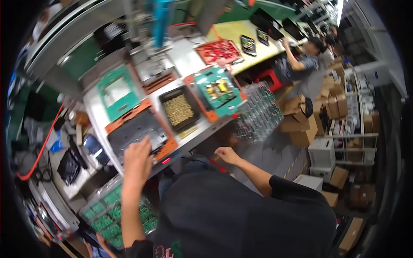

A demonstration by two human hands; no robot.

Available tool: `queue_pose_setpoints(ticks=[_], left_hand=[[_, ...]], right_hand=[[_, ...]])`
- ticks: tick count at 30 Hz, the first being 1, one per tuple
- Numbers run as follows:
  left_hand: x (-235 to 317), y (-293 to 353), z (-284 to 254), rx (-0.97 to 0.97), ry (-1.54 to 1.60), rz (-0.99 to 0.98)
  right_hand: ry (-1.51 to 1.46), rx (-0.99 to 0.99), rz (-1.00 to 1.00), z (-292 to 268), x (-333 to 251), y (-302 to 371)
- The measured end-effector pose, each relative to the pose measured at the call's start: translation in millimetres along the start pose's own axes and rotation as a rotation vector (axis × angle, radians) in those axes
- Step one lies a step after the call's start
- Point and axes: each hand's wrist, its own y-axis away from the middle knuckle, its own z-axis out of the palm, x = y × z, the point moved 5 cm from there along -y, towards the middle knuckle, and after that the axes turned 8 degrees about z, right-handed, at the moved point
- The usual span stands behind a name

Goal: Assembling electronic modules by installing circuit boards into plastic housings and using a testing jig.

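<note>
From the head, the left grip (138, 154), right grip (228, 155) and tabletop (180, 56) are looked down on, near and wide.

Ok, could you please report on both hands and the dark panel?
Left hand at the dark panel, grip unclear. Right hand curled, off the bench. Panel inside orange frame; left hand hides part.

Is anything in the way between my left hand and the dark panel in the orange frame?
Nothing visible: your left hand is over the near part of the dark panel; contact is unclear.
</note>
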Motion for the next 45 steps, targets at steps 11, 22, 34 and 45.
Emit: queue_pose_setpoints(ticks=[11,22,34,45], left_hand=[[1,-8,2,0.179,-0.255,-0.311],[64,34,-6,0.624,-0.216,-0.647],[58,127,45,1.022,0.2,-0.902],[-6,264,81,1.224,0.109,-1.102]], right_hand=[[-0.155,0.892,-0.374,-291,-85,-74],[0.722,0.386,-0.927,-303,-211,-285],[-0.467,0.617,-0.816,-387,-230,-310],[-0.569,-0.458,-0.479,-96,-335,-62]])
